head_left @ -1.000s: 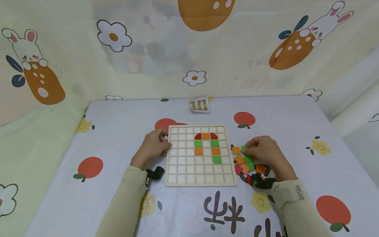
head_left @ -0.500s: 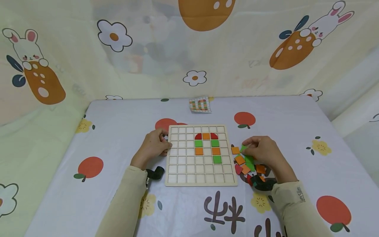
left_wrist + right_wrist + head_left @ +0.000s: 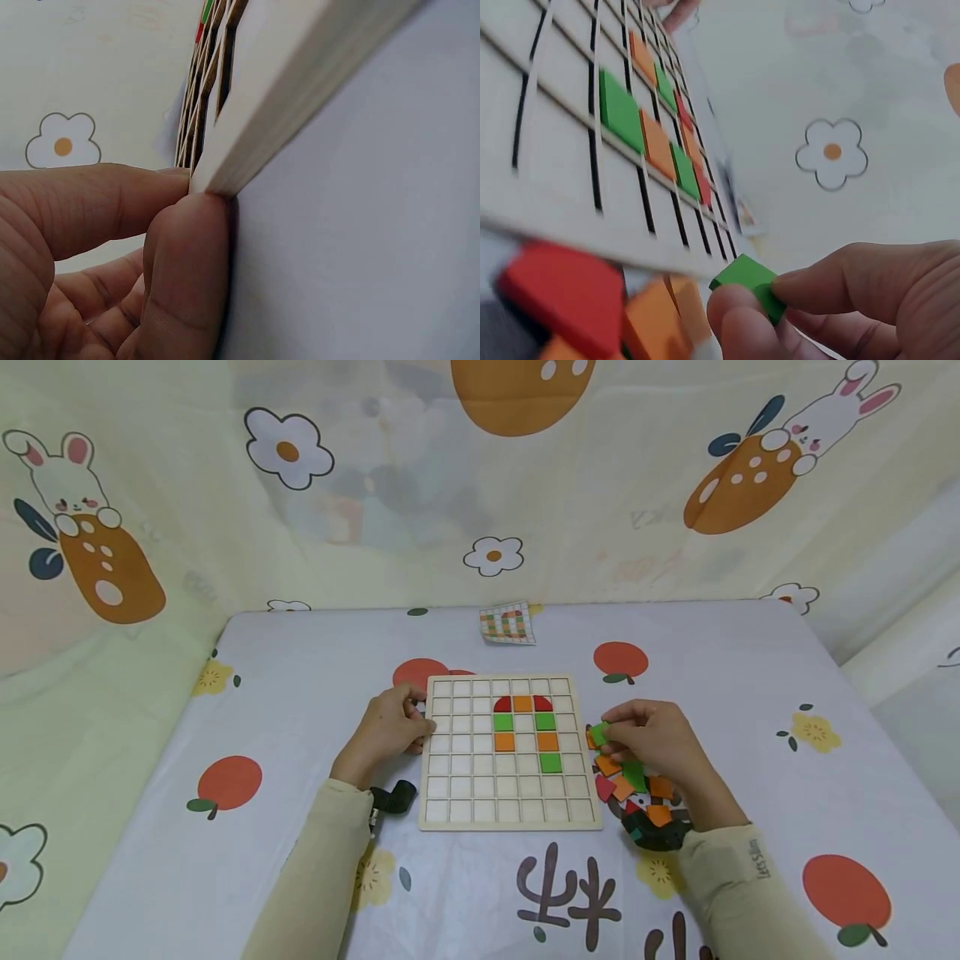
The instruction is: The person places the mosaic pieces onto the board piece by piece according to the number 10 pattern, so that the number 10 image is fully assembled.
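A wooden grid board [image 3: 463, 787] lies on the table, with orange, green and red pieces set in an arch in its squares. My left hand [image 3: 385, 727] holds the board's left edge; in the left wrist view, thumb and finger [image 3: 187, 262] pinch its wooden rim. Just off the board's right side, my right hand [image 3: 654, 735] pinches a green square tile [image 3: 742, 274] between thumb and fingertips. Beneath that hand is a loose pile of orange, green and red pieces [image 3: 622, 788], partly hidden by the hand and wrist strap.
A small card [image 3: 507, 624] printed with a coloured grid pattern lies behind the board, near the table's back edge. A patterned cloth curtain [image 3: 390, 510] hangs beyond the table. Black straps [image 3: 393, 798] are worn at both wrists.
My right hand has drawn a green tile up and left from the pile towards the board's right edge. The left hand and the board stay where they were.
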The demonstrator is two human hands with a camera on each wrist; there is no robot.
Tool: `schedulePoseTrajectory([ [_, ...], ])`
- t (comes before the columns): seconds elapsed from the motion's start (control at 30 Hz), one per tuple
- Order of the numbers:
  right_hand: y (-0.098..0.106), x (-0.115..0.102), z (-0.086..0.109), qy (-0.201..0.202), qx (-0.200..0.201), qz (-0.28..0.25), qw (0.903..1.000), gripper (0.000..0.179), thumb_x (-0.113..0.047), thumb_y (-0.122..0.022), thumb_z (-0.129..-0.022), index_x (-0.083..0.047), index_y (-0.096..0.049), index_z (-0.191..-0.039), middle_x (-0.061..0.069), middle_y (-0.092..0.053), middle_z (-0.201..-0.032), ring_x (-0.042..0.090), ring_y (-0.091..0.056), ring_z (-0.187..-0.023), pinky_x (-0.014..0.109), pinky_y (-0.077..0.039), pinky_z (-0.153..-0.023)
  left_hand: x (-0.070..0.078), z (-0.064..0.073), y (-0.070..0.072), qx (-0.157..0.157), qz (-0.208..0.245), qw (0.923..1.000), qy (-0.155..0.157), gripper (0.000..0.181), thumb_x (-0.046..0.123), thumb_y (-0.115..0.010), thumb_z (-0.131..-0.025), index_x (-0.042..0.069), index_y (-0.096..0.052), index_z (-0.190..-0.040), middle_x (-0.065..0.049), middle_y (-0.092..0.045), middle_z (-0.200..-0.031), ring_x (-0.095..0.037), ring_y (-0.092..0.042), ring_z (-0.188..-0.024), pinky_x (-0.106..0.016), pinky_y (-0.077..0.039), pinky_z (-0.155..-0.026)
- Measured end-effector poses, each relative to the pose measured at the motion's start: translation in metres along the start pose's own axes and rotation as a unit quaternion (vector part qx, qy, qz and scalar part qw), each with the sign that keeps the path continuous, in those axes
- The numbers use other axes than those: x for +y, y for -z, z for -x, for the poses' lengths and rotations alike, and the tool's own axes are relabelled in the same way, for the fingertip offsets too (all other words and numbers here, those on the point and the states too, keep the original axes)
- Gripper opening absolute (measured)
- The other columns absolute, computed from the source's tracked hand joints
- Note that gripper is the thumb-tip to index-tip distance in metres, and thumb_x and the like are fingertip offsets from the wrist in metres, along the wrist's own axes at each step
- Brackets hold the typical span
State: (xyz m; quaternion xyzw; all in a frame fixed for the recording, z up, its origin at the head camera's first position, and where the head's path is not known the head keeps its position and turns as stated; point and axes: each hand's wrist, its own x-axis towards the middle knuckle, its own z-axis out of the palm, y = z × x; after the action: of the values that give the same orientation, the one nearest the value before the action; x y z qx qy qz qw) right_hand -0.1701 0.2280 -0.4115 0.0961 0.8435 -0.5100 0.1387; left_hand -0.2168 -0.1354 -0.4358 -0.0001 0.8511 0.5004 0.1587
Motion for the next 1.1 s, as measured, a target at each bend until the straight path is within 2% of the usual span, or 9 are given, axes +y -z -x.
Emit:
schedulePoseTrajectory([
  [0.33, -0.033, -0.007, 0.003, -0.011, -0.061, -0.077, 0.9951, 0.027, -0.012, -0.069, -0.099, 0.007, -0.068, -0.118, 0.013, -0.076, -0.089, 0.019, -0.073, -0.07, 0.027, -0.063, -0.067, -0.001, 0.0, 0.0, -0.002, 0.006, 1.0, 0.0, 0.042, 0.005, -0.074, -0.091, 0.001, -0.057, -0.129, -0.011, -0.059, -0.09, -0.016, -0.066, -0.061, -0.028, -0.061, -0.061],
  [0.53, -0.051, -0.013, 0.004, 0.008, -0.09, -0.104, 0.9904, 0.024, -0.007, -0.069, -0.096, 0.009, -0.067, -0.113, 0.012, -0.075, -0.086, 0.017, -0.074, -0.071, 0.028, -0.064, -0.067, 0.0, -0.001, 0.0, -0.005, 0.008, 1.0, 0.0, 0.043, 0.003, -0.074, -0.092, 0.0, -0.057, -0.131, -0.011, -0.061, -0.089, -0.015, -0.065, -0.062, -0.028, -0.061, -0.061],
  [0.93, -0.079, -0.029, -0.002, 0.005, -0.109, -0.084, 0.9904, 0.02, -0.008, -0.071, -0.096, 0.007, -0.07, -0.11, 0.012, -0.074, -0.078, 0.017, -0.071, -0.064, 0.026, -0.062, -0.061, 0.002, -0.001, 0.001, 0.0, -0.006, 0.9999, 0.008, 0.042, 0.005, -0.074, -0.093, 0.001, -0.057, -0.131, -0.011, -0.061, -0.088, -0.016, -0.066, -0.063, -0.027, -0.059, -0.061],
  [1.1, -0.087, -0.031, -0.002, 0.007, -0.116, -0.08, 0.99, 0.018, -0.007, -0.071, -0.095, 0.006, -0.071, -0.108, 0.012, -0.073, -0.079, 0.017, -0.07, -0.063, 0.026, -0.061, -0.059, 0.0, -0.001, 0.0, 0.0, -0.002, 1.0, 0.009, 0.042, 0.005, -0.075, -0.092, 0.001, -0.057, -0.131, -0.011, -0.061, -0.089, -0.016, -0.066, -0.063, -0.028, -0.06, -0.061],
])
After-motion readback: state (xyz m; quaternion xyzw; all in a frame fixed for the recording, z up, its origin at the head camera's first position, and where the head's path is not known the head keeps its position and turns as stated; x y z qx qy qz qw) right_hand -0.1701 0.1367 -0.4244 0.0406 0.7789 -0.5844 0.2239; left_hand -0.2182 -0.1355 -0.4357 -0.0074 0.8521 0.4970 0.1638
